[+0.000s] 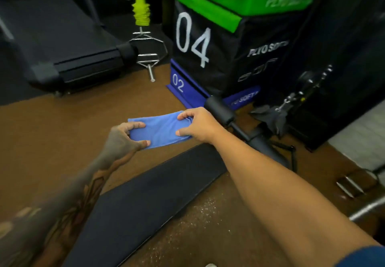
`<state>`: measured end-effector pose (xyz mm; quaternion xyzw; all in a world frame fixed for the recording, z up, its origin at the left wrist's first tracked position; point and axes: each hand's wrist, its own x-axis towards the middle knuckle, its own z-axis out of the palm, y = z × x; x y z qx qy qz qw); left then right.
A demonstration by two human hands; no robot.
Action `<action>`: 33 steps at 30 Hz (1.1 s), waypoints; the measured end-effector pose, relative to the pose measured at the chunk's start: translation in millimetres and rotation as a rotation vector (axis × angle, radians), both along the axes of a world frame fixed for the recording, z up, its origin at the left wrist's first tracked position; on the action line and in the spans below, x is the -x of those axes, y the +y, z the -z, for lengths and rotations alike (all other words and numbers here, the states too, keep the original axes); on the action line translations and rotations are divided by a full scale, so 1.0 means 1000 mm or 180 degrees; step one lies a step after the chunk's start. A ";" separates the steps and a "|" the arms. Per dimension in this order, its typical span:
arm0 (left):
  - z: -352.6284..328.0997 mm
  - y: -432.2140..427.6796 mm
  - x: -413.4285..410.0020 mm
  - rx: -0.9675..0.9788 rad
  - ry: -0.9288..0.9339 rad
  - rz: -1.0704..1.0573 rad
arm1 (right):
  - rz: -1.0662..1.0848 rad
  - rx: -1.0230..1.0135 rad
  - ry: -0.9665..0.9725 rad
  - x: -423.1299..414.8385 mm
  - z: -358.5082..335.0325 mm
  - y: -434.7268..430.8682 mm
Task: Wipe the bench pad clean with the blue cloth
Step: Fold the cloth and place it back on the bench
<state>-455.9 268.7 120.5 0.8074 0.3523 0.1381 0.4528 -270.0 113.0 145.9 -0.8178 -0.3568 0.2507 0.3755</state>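
Cloth (161,130) first: we see a soft, pale-blue fabric folded into a flat oblong, smooth in the middle and bunched into small creases at its right end. It hangs in the air just beyond the far end of the pad (145,200), not touching it. Our left hand (123,139) pinches the cloth's left end, thumb below and fingers curled over the top edge. Our right hand (200,126) grips the right end the same way, fingers closed on the gathered folds. The pad is a long, matte black slab with straight edges, running away from us toward the cloth. Around the pad lies a brown, speckled floor (52,133). Beyond the cloth stand stacked soft boxes (225,58), black, green and blue, with white numbers, their fabric slightly wrinkled.
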 end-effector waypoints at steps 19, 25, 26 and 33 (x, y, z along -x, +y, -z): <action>-0.002 -0.174 -0.342 -0.0901 0.0377 0.2640 | 0.2874 0.0062 -0.0094 -0.137 0.034 -0.250; 0.057 -0.200 -0.402 -0.0695 0.0635 0.3203 | 0.3421 0.0451 0.0142 -0.159 0.083 -0.271; 0.069 -0.201 -0.409 -0.0660 0.0657 0.3237 | 0.3454 0.0524 0.0185 -0.163 0.091 -0.272; 0.149 -0.205 -0.440 -0.0555 0.0799 0.3439 | 0.3566 0.0869 0.0513 -0.184 0.149 -0.269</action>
